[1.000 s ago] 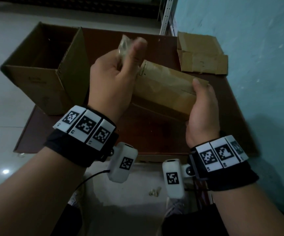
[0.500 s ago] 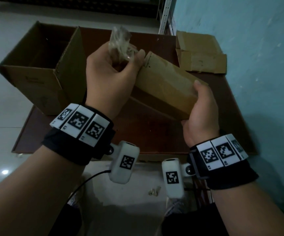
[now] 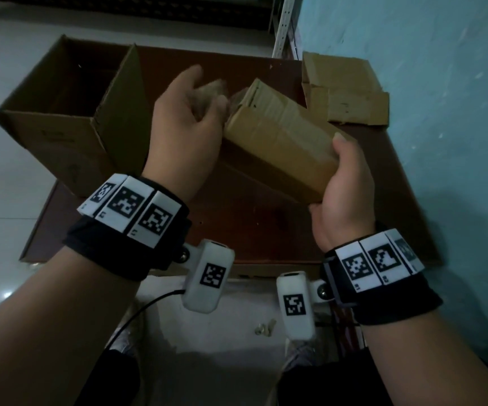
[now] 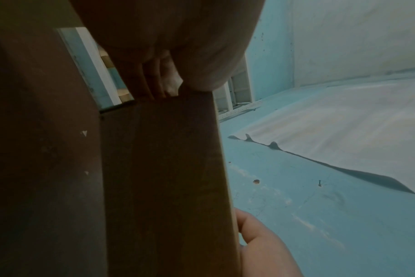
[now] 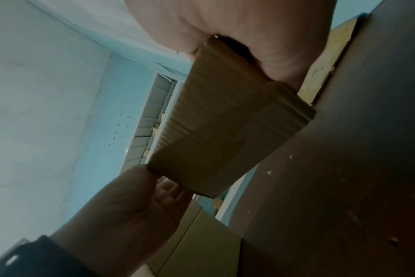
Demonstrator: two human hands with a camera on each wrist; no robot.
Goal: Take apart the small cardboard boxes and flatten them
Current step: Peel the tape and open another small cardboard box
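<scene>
Since half a second ago, the left hand (image 3: 190, 124) has dropped from above the box end to its far left end, and the crumpled clear tape it was lifting is now a blur among its fingers. That hand sits at centre left of the head view, fingers curled and motion-blurred; whether it pinches the tape or the end flap I cannot tell. The small brown cardboard box (image 3: 281, 139), long and narrow, hangs tilted in mid-frame above the dark brown wooden bench (image 3: 260, 230), its far end higher than the near one. The right hand (image 3: 342, 189) grips the near right end, thumb lying on the top face and fingers wrapped beneath; the right wrist view shows the palm cupping that end (image 5: 228, 120). In the left wrist view the box (image 4: 166, 168) fills the middle, with fingertips (image 4: 154, 82) at its upper edge. At upper left stands a large open brown cardboard carton (image 3: 70, 112). At upper right, against the pale blue wall (image 3: 442, 112), lies a flattened piece of brown cardboard (image 3: 345, 92).
</scene>
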